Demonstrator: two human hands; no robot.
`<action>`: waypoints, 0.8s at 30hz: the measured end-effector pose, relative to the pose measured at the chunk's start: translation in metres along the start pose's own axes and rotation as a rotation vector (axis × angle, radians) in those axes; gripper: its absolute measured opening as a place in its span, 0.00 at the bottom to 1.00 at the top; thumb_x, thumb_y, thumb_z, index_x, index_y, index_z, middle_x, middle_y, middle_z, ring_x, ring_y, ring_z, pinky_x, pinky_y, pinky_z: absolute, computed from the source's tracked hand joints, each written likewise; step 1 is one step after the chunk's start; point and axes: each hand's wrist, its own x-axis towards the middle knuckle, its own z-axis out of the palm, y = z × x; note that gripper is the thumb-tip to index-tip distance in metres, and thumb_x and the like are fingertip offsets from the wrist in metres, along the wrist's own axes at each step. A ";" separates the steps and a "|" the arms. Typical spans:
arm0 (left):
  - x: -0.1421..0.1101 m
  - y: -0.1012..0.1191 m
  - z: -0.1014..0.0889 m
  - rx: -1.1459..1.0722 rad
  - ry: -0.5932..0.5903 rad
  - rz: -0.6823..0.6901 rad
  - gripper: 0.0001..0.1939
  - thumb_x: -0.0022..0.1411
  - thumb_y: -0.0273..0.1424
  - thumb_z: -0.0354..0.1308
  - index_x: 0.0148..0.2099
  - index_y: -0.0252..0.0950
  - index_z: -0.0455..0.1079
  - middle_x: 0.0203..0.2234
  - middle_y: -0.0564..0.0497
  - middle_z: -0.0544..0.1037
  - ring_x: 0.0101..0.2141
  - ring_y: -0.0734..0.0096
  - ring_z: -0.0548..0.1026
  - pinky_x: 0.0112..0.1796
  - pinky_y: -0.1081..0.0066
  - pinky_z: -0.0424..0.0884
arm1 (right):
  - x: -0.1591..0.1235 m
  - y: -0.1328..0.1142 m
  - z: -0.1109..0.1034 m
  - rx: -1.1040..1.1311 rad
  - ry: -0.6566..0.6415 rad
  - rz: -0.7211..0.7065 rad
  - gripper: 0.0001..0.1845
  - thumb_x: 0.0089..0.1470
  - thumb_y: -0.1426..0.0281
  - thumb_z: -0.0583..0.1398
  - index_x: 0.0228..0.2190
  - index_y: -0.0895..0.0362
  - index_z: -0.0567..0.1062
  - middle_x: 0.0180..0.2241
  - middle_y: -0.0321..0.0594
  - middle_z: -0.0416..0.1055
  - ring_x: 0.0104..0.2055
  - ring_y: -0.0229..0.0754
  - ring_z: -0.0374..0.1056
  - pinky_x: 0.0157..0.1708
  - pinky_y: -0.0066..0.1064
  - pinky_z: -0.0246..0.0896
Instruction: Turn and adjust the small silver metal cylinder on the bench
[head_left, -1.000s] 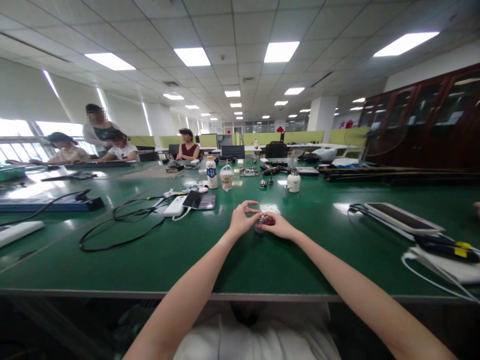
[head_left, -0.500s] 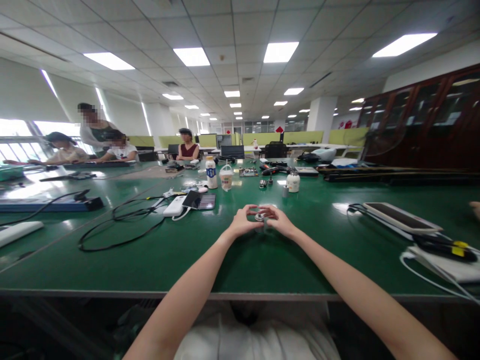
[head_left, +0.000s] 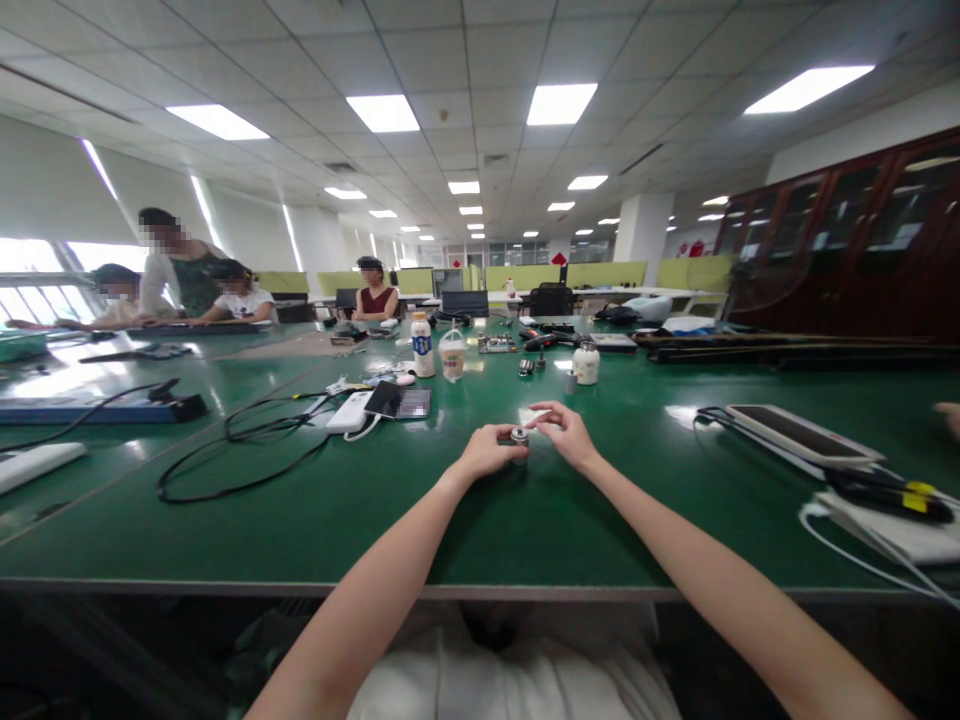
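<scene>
Over the green table, my left hand (head_left: 491, 452) is closed round the side of a small silvery metal cylinder (head_left: 520, 437) with a dark ring on top. The cylinder stands upright, its lower part partly covered by my thumb. Just to its right, my right hand (head_left: 564, 436) has its thumb and fingertips drawn together beside the cylinder's top. Something pale and thin shows at those fingertips, too small to name; a bright reflection lies behind it.
A white jar (head_left: 586, 363) and a small grey cylinder (head_left: 571, 383) stand beyond my hands. Further left are a bottle (head_left: 422, 346), a lidded cup (head_left: 452, 357), a phone (head_left: 412, 403), a white power bank (head_left: 349, 412) and a black cable (head_left: 217, 495). A tablet-like device (head_left: 802, 435) lies right.
My right hand has drawn slightly right, off the cylinder's top, and its fingertips have come together. My left hand stays at the cylinder. A standing person at the far left has leaned forward.
</scene>
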 end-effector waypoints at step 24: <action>0.003 -0.007 -0.001 -0.046 -0.061 0.075 0.27 0.46 0.35 0.71 0.49 0.30 0.75 0.40 0.40 0.82 0.41 0.58 0.80 0.45 0.63 0.75 | 0.001 0.036 -0.018 -0.167 -0.109 0.198 0.14 0.37 0.73 0.70 0.31 0.57 0.80 0.29 0.43 0.81 0.36 0.50 0.78 0.43 0.42 0.72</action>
